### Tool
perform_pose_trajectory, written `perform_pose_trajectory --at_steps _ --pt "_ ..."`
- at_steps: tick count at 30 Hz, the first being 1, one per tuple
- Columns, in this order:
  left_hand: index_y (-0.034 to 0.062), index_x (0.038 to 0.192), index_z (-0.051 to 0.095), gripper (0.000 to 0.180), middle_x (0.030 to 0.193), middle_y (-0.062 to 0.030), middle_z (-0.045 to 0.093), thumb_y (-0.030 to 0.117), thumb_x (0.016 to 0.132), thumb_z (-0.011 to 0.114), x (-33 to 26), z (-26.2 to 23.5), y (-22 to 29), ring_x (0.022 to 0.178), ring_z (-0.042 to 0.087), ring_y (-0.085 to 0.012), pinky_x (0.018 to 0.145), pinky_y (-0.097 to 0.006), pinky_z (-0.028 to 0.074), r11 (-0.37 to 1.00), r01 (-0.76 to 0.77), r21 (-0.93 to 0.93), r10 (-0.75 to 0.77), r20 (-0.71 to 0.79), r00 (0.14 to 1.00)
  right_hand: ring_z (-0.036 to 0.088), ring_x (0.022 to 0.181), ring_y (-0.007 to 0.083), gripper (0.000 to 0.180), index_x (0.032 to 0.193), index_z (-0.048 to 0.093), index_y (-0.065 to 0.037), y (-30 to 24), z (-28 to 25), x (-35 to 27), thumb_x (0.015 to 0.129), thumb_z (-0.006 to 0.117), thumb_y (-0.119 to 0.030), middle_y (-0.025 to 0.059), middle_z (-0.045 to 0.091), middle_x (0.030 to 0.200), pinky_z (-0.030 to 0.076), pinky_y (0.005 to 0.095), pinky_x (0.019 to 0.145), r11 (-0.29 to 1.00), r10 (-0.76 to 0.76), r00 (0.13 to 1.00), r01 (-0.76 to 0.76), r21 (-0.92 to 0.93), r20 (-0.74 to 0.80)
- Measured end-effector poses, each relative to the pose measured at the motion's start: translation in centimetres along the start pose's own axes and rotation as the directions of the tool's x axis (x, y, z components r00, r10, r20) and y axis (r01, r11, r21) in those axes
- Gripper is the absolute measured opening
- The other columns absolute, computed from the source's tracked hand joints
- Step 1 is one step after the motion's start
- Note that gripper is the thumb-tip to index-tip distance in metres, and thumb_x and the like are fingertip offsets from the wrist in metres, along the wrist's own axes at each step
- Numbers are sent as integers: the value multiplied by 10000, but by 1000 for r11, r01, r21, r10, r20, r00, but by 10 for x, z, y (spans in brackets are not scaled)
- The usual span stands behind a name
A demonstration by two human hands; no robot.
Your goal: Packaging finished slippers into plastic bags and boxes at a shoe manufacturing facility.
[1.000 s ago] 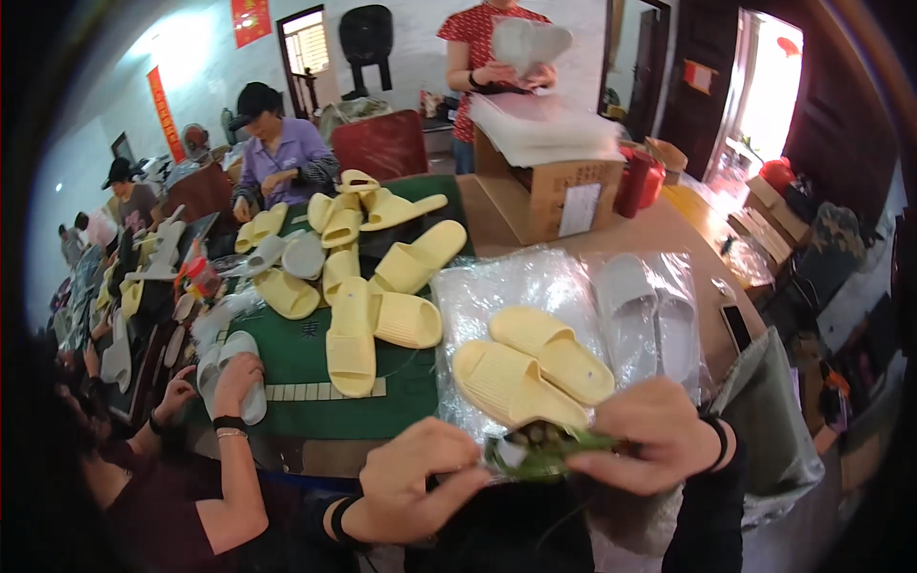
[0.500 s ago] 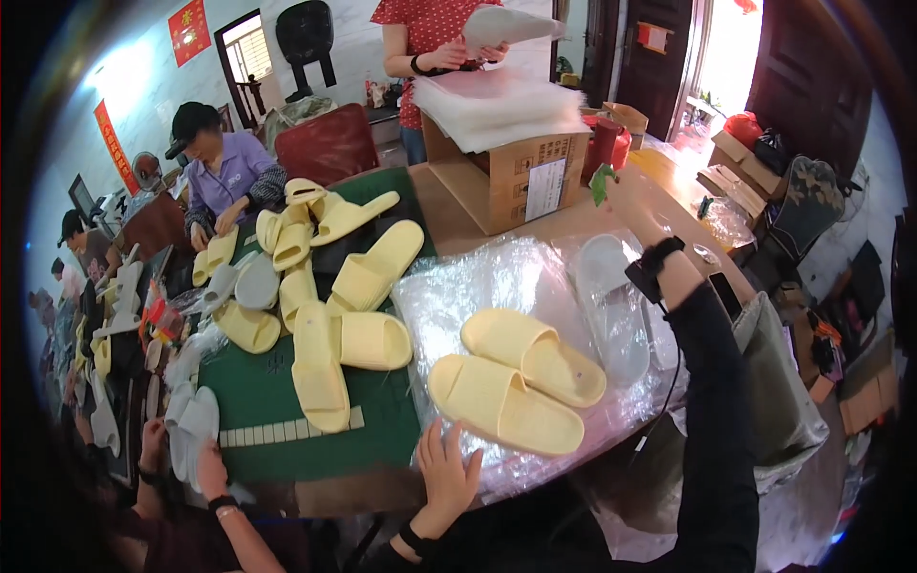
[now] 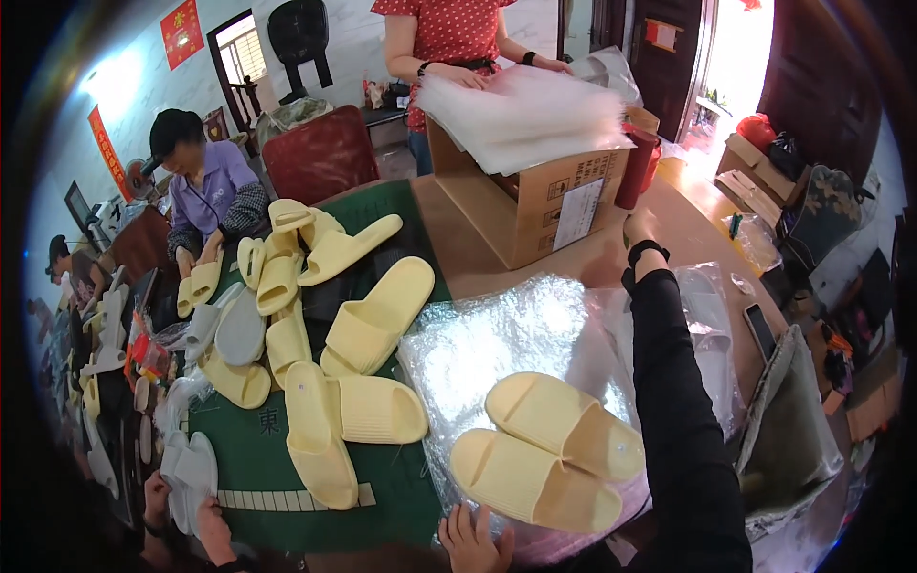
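Yellow slippers [image 3: 549,449] lie as a pair on a heap of clear plastic bags [image 3: 497,344], at the near edge of the tabletop [image 3: 688,215]; only the head view shows this, so all rests on it. Left hand [image 3: 473,540] sits low in the frame, fingers spread and flat against the near rim of the bags, just beside the nearer slipper, gripping nothing; right hand [image 3: 638,229] is stretched far out in a black sleeve toward the cardboard box [image 3: 530,196], close to its lower corner, and whether it is open or closed I cannot tell, since the wrist hides the fingers. More yellow slippers [image 3: 330,353] are strewn over the green mat [image 3: 287,477] to the left; other people work at the far side.

Judging by this, the step in hand is a reach to the far side, with the pair waiting on the bags; the next move would call for a free bag opened wide and both slippers held together.
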State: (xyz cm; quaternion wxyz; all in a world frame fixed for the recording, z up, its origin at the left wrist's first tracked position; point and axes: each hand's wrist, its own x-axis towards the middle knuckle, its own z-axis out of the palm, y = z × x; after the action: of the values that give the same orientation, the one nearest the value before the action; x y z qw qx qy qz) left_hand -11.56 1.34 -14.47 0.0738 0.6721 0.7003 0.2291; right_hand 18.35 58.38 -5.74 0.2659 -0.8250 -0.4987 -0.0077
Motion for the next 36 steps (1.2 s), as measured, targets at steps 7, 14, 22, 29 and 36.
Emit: perform_pose_trajectory --at_steps 7,14,22,29,36 --pt "-28 1287 428 587 1291 -285 435 273 822 623 5 -10 7 1226 383 -455 1039 -582 264 999 30 41 -29 -28 999 642 1025 331 273 1044 691 -78 -51 7 -35 906 482 -187 156 663 1102 528 416 830 994 90 993 -84 -67 80" --pt "10 1309 398 582 1299 -286 437 302 851 608 6 -11 8 1234 386 -454 1034 -587 268 999 27 25 -27 -21 999 646 1019 323 289 1027 703 -91 -50 36 -36 915 445 -156 136 674 1082 531 418 804 990 139 990 -139 -5 8" --pt "8 1314 389 576 1293 -290 445 318 871 586 7 -11 6 1222 398 -460 1029 -591 271 999 18 41 -17 -33 999 654 990 330 253 1005 709 -88 -57 37 -40 860 520 -170 161 679 1050 520 417 822 994 58 998 -57 -91 7" --pt "2 1313 398 576 1281 -291 450 309 869 597 4 -13 8 1206 404 -472 1018 -597 277 999 8 34 -6 -36 999 673 949 313 224 938 728 -92 -63 21 -55 860 524 -137 141 697 995 547 400 750 990 -22 1000 18 -137 -23" --pt "13 1271 460 563 1206 -270 467 334 831 603 5 -5 7 1164 422 -427 1001 -578 298 999 -36 40 40 -95 995 650 987 346 248 948 707 -66 -61 -27 -19 846 559 -236 190 678 1010 532 443 811 959 -241 970 237 -158 -10"
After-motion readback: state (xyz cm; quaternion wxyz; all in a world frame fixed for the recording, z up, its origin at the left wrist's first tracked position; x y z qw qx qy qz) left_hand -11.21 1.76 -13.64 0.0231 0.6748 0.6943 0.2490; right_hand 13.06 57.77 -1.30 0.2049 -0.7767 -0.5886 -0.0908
